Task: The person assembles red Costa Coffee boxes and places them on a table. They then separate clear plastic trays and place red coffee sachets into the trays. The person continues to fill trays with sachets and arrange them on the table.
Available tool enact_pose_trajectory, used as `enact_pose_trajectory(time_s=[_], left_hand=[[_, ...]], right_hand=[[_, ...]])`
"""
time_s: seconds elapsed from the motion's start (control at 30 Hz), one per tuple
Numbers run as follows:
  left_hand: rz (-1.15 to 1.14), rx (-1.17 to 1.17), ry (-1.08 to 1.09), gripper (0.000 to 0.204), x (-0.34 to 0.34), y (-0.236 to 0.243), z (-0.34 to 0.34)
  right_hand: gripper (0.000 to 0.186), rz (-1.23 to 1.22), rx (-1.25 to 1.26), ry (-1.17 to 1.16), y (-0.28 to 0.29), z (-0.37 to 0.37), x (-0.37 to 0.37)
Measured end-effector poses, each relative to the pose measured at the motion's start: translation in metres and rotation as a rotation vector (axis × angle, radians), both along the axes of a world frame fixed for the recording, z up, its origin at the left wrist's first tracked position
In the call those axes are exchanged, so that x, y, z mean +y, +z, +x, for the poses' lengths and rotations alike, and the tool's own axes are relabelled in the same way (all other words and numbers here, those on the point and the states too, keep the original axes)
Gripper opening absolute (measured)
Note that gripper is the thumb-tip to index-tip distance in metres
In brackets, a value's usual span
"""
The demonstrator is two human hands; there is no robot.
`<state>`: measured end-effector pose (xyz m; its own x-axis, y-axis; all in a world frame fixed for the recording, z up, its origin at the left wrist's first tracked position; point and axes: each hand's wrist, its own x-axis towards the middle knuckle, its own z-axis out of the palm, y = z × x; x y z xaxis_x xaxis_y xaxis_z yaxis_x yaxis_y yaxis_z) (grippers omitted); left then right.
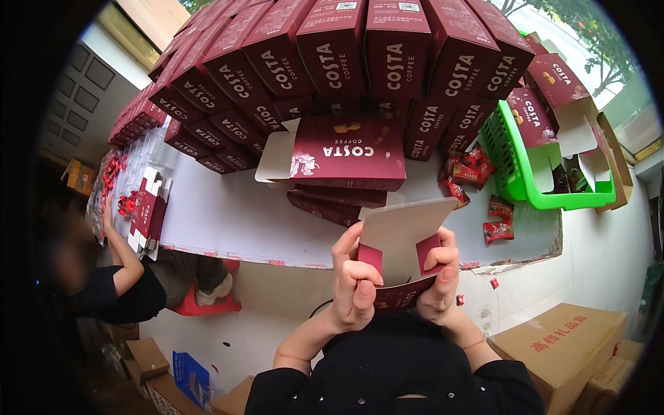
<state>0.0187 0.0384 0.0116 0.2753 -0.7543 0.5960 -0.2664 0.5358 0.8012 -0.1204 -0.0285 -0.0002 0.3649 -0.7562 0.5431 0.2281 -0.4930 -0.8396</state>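
Observation:
Between my two hands is a maroon cardboard carton (398, 299), held close to my body at the table's front edge. Its end stands open, with a pale lid flap (404, 225) raised and two small side flaps spread. My left hand (355, 280) grips the carton's left side, fingers curled at the side flap. On the other side my right hand (438, 277) is closed around the right wall and flap. Just beyond lies another maroon carton (353, 155) on its side, its white end flaps open to the left. Flatter maroon cartons (325, 206) lie partly under it.
Closed maroon cartons (332, 59) are stacked high across the back of the white table (242, 221). Red wrapped packets (474, 167) lie near a green basket (574, 200) of open cartons. At left, another person's arm (124, 259) reaches the table. A large cardboard box (564, 349) stands lower right.

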Motion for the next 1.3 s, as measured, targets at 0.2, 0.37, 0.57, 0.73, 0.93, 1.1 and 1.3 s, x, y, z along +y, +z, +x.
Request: enact_pose_trajectory(time_s=[0.2, 0.37, 0.57, 0.73, 0.93, 1.1, 1.3], left_hand=[[-0.060, 0.049, -0.068, 0.042, -0.010, -0.002, -0.003], [-0.032, 0.055, -0.060, 0.053, -0.012, -0.015, 0.001], [-0.030, 0.051, -0.108, 0.044, -0.008, -0.011, 0.003], [-0.053, 0.016, -0.104, 0.039, -0.010, -0.003, 0.003], [-0.059, -0.039, -0.037, 0.036, -0.008, 0.002, 0.000], [-0.037, 0.065, -0.080, 0.032, -0.008, -0.001, -0.002], [-0.011, 0.123, -0.147, 0.029, -0.005, -0.008, 0.002]], right_hand=[[0.028, -0.094, -0.244, -0.135, 0.000, 0.013, -0.002], [0.045, -0.209, -0.154, -0.098, -0.007, 0.011, -0.007], [0.036, -0.269, -0.046, -0.039, -0.007, 0.002, -0.007], [0.038, -0.175, -0.153, -0.085, -0.005, 0.006, -0.003], [0.034, -0.144, -0.163, -0.100, -0.004, 0.005, -0.001], [0.020, -0.251, -0.091, -0.144, 0.005, 0.004, -0.003], [0.026, -0.248, -0.119, -0.136, 0.000, 0.006, -0.003]])
